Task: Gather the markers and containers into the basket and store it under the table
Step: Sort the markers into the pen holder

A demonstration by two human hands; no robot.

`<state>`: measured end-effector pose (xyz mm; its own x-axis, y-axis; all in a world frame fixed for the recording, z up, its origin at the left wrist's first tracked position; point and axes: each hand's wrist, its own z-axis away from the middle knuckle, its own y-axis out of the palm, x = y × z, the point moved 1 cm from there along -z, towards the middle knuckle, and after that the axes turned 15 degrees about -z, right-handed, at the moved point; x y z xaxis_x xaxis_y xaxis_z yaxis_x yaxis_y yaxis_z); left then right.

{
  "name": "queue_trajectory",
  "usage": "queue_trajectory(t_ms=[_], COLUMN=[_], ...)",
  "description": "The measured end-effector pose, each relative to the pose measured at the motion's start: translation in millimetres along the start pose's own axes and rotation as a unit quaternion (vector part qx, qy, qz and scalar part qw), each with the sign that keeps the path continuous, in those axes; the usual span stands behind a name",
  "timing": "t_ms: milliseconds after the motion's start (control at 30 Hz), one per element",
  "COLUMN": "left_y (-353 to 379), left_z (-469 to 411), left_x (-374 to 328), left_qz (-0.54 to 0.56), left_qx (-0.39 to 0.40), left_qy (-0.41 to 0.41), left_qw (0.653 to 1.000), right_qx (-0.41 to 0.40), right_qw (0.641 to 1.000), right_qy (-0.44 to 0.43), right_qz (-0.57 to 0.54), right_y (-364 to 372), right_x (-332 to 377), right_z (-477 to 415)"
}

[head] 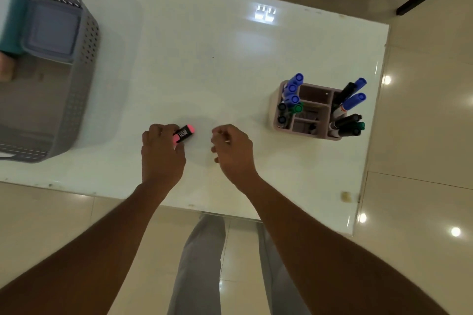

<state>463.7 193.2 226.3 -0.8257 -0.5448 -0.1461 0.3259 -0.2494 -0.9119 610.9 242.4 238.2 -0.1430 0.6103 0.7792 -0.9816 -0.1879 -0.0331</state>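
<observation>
- Left hand [162,153]: forearm reaches straight forward over the near table edge, back of the hand up. The fingers curl round the pink marker [184,133] and grip its near end.
- Right hand [233,151]: hangs just right of the marker, apart from it. The fingers are loosely curled and appear to hold nothing.
- Pink marker: short, stubby and capped, with a black label band. It lies tilted at table level in the left hand, far end protruding. It is probably light, rigid and smooth, so a grip across the barrel should do.
- Table [204,64]: glossy white top, likely slippery under small items.
- Holder [275,120]: upright, compartmented, to the right beyond the hands. It is packed with blue, black and green markers [354,101] leaning outward. It looks top-heavy and is best taken by the walls and kept level.
- Basket [76,110]: grey and perforated with a loop handle, far left. A lilac box [52,30] and a teal box [12,15] sit in its far end.
</observation>
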Motion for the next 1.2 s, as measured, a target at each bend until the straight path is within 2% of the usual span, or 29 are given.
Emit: queue_trajectory(t_ms=[100,200,333,533,633,733,833,933,1067,1200], left_y=[-4,-12,-38,-84,-102,-119,-131,-125,-84,-50], left_z=[-7,-8,0,28,42,45,39,25,10,15], left_x=[1,-10,-39,-102,-138,-168,-185,-191,-184,-175], left_qz=[-0.008,0.019,0.093,0.145,0.167,0.236,0.285,0.277,0.269,0.266], left_qx=[-0.004,-0.001,0.042,0.106,0.096,0.052,-0.052,-0.121,-0.046,-0.003], left_qy=[0.032,0.118,0.239,0.312,0.32,0.336,0.321,0.245,0.111,0.053], left_qw=[0.999,0.993,0.966,0.933,0.928,0.91,0.902,0.921,0.956,0.963], right_qx=[0.052,0.115,0.153,0.105,0.068,0.037,-0.015,-0.039,-0.03,0.052], right_qw=[0.994,0.963,0.946,0.949,0.959,0.953,0.936,0.922,0.889,0.863], right_qy=[-0.055,-0.123,-0.118,-0.123,-0.155,-0.204,-0.272,-0.266,-0.221,-0.209], right_qz=[0.085,0.209,0.259,0.27,0.226,0.222,0.223,0.279,0.4,0.458], right_y=[15,15,-5,-71,-103,-130,-152,-164,-167,-161], right_x=[8,13,25,59,86,120,156,182,178,163], right_z=[-16,-21,-9,36,56,66,64,38,-19,-50])
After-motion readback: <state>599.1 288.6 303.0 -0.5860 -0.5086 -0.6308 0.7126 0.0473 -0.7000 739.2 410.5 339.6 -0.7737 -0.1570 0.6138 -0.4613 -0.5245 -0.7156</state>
